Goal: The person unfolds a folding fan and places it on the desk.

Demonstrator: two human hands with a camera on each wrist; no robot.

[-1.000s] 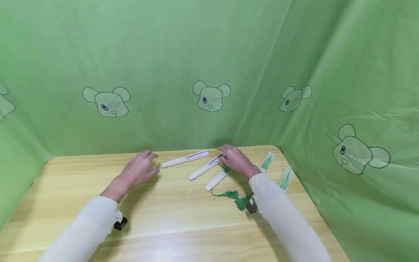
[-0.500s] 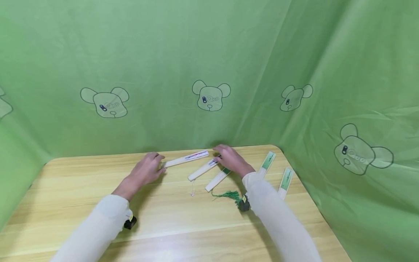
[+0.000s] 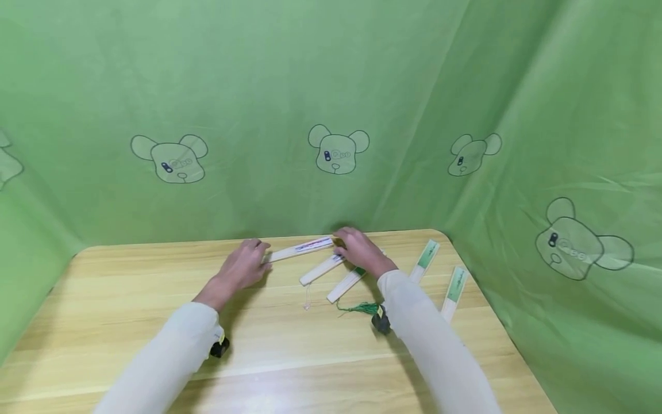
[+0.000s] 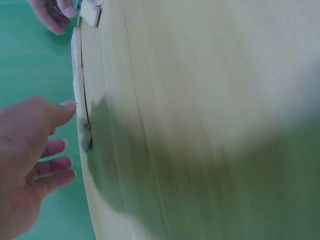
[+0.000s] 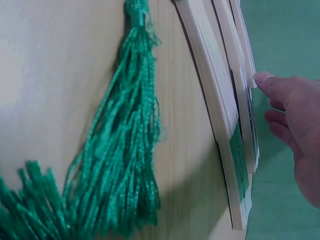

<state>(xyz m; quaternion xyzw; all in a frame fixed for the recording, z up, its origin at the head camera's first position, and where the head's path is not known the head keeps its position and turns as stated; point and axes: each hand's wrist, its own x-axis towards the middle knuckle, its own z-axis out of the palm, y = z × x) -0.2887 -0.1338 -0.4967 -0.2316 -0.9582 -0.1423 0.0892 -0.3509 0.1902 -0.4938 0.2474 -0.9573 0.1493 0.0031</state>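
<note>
A folded fan [image 3: 300,249] with a printed end lies farthest back on the table, between my two hands. My left hand [image 3: 244,265] is at its plain left end; in the left wrist view the thumb [image 4: 62,112] reaches that fan's side and the other fingers are spread apart. My right hand [image 3: 360,250] is at the printed end, its thumb [image 5: 265,82] at the tip in the right wrist view. Under and before the right hand lie a second folded fan [image 3: 319,271] with a thin pale cord and a third [image 3: 341,288] with a green tassel [image 5: 125,135].
Two more folded fans with green ends, one [image 3: 428,254] nearer the middle and one [image 3: 457,284] near the right edge, lie partly behind the right sleeve. Green curtain [image 3: 258,115] surrounds the wooden table [image 3: 289,356] at the back and sides.
My left hand has moved right, up to the left end of the farthest fan. My right hand has shifted slightly left toward that fan's printed end. The fans lie much as before.
</note>
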